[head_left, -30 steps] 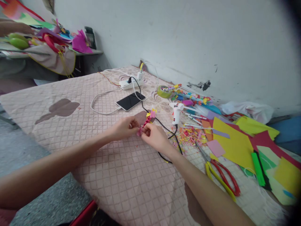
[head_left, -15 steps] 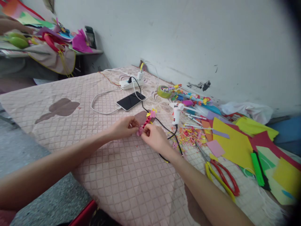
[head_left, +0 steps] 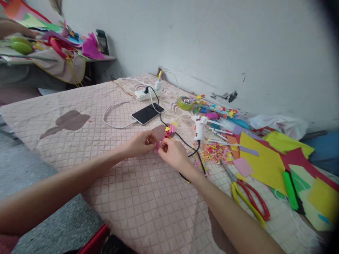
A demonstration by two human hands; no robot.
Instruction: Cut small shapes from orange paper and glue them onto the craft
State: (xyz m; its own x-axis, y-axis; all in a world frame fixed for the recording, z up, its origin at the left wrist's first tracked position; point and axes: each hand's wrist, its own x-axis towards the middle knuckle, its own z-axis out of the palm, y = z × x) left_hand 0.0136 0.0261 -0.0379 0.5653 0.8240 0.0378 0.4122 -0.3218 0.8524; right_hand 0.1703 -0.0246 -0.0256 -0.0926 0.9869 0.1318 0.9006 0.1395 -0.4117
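- Though pinched from two sides, liable to crumple or tear: a thin pink paper-trimmed stick, soft at its near tip, if squeezed too hard or pulled in opposite directions.
- Liable also to snag on the black cord, which runs just beside and under it toward the glue gun; one careless tug, and probably a toppled gun.
- Possibly warm glue on the tip, judging by the gun plugged in close by; hence some risk of a stung fingertip or a smear on the quilted cloth of the desk.
- Left hand: fingers drawn together and clamped on the near tip of the stick from the left, thumb against forefinger.
- Right hand: fingers curled shut on the same tip from the right, touching or almost touching the left fingertips.
- Near end of the stick mostly hidden between those fingertips; cannot tell exactly what is being pressed there.
- Rest of the stick slanting away to the far right, clear of both hands, ending in a small pink and yellow paper flower.
- Held low over the middle of the desk, with the phone farther off to the left.
- Scissors and paper scraps well apart on the right.
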